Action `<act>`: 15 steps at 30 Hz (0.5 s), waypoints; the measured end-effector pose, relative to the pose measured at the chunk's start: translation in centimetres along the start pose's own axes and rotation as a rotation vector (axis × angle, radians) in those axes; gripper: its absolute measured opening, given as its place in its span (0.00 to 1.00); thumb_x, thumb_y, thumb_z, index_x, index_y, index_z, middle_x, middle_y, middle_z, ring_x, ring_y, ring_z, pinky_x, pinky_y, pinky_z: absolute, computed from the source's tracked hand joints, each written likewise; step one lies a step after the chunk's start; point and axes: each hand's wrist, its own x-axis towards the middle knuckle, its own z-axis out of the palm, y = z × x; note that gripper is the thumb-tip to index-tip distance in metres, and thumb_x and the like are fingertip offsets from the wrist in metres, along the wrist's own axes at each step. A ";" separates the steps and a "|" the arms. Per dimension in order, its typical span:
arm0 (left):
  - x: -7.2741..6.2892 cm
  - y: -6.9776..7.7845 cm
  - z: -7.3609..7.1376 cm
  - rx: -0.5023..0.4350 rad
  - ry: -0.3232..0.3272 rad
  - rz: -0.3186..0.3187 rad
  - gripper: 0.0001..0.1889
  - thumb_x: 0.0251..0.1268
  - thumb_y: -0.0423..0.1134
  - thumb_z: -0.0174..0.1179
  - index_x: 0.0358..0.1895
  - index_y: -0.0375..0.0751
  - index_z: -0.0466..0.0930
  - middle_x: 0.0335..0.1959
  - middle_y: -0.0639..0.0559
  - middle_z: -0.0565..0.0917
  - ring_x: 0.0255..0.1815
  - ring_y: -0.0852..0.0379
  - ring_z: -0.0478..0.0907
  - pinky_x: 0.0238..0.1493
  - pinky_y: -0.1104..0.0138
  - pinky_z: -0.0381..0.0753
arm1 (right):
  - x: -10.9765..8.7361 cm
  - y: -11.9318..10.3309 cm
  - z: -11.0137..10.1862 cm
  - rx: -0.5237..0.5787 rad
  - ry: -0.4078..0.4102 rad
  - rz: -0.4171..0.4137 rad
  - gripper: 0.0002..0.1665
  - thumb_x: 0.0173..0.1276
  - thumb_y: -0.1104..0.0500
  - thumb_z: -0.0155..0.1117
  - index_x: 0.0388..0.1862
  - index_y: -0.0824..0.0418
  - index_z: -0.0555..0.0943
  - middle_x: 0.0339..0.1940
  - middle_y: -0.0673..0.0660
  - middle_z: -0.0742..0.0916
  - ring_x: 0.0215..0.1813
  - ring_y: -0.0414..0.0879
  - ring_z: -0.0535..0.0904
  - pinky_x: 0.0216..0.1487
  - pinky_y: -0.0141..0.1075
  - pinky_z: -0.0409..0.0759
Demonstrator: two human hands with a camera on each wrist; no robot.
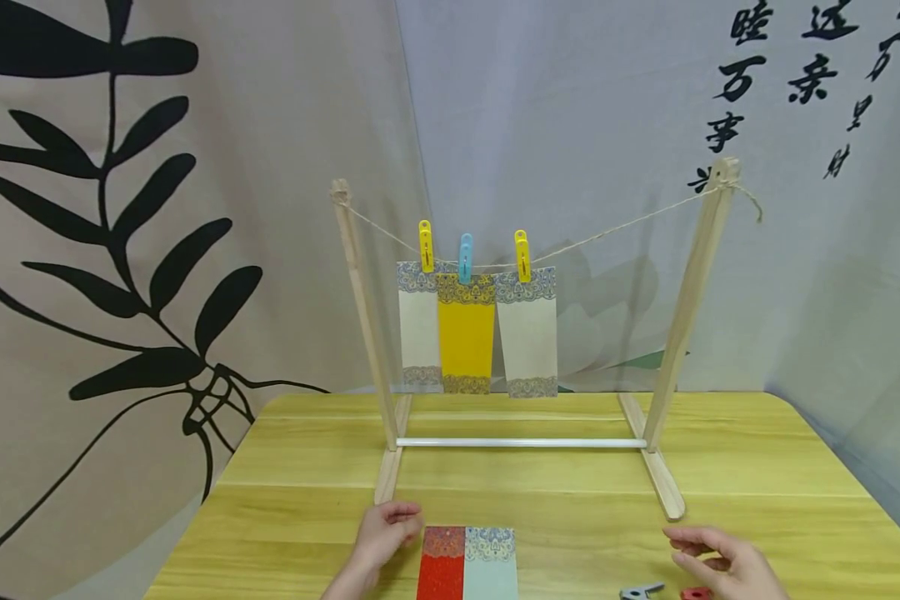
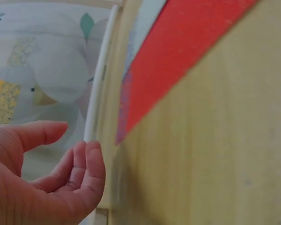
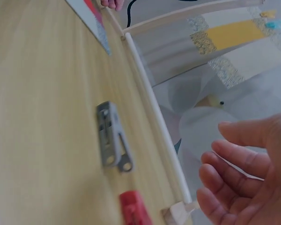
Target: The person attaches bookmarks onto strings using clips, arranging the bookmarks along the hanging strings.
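Observation:
My left hand [image 1: 385, 533] hovers over the table just left of a red patterned card [image 1: 441, 575], its fingers loosely bent around nothing. Beside the red card lies a pale blue card [image 1: 491, 571] with a lace-like band. On the right, my right hand [image 1: 723, 560] holds nothing, fingers relaxed, near a grey clothespin [image 3: 113, 136] and a red clothespin [image 3: 135, 208] on the table. A white card [image 1: 527, 342], a yellow card [image 1: 467, 337] and another white card [image 1: 418, 329] hang from a string, under yellow, blue and yellow clothespins.
The string [image 1: 622, 227] sags between two wooden posts of a stand [image 1: 690, 325]. A white rod [image 1: 521, 443] joins the posts low down. The stand's feet [image 1: 663, 487] rest on the wooden table [image 1: 765, 467]. Behind hangs a printed cloth [image 1: 307, 125].

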 end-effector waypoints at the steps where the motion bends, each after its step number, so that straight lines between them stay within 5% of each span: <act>1: 0.0 -0.2 0.0 0.010 -0.009 -0.001 0.16 0.51 0.25 0.57 0.44 0.16 0.74 0.27 0.51 0.80 0.25 0.60 0.74 0.27 0.71 0.77 | -0.1 0.3 0.0 0.008 -0.011 0.045 0.22 0.66 0.60 0.61 0.52 0.76 0.76 0.39 0.56 0.85 0.36 0.31 0.77 0.35 0.32 0.81; 7: 0.0 -0.8 0.1 0.103 -0.011 0.013 0.15 0.48 0.24 0.61 0.42 0.19 0.77 0.28 0.49 0.79 0.26 0.60 0.73 0.27 0.71 0.77 | -0.4 2.0 -0.1 0.028 -0.027 0.181 0.25 0.66 0.57 0.61 0.54 0.77 0.75 0.43 0.63 0.85 0.35 0.33 0.78 0.35 0.32 0.80; 15: 0.1 -1.0 0.6 0.304 -0.026 0.173 0.14 0.39 0.23 0.67 0.34 0.25 0.79 0.24 0.50 0.76 0.25 0.59 0.71 0.26 0.72 0.74 | -0.7 4.7 -0.4 0.050 -0.034 0.205 0.29 0.61 0.54 0.66 0.52 0.77 0.75 0.42 0.62 0.86 0.35 0.33 0.78 0.35 0.32 0.80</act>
